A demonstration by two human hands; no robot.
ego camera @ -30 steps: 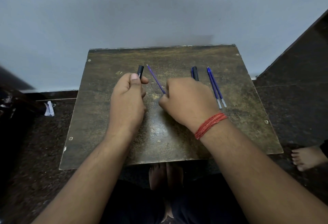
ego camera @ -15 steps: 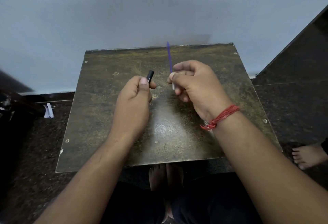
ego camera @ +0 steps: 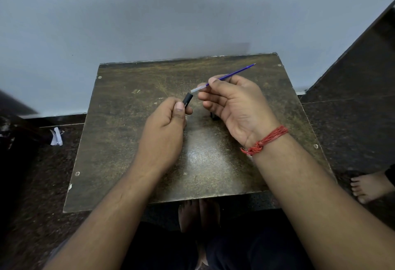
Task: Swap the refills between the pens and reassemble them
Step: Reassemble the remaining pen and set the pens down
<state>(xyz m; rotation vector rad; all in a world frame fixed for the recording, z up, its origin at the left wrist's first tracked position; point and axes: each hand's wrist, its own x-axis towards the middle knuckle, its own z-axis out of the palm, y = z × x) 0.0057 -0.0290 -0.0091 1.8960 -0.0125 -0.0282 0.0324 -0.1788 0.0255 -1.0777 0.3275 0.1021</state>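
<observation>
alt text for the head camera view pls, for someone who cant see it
Seen from above, a person's right hand pinches a blue refill, its pale end aimed at the open end of a black pen barrel gripped in the left hand. Both hands are over a worn brown table against a grey wall.

Your worn brown table [ego camera: 132,141] carries a small dark object [ego camera: 213,116], mostly hidden under your hand.
</observation>
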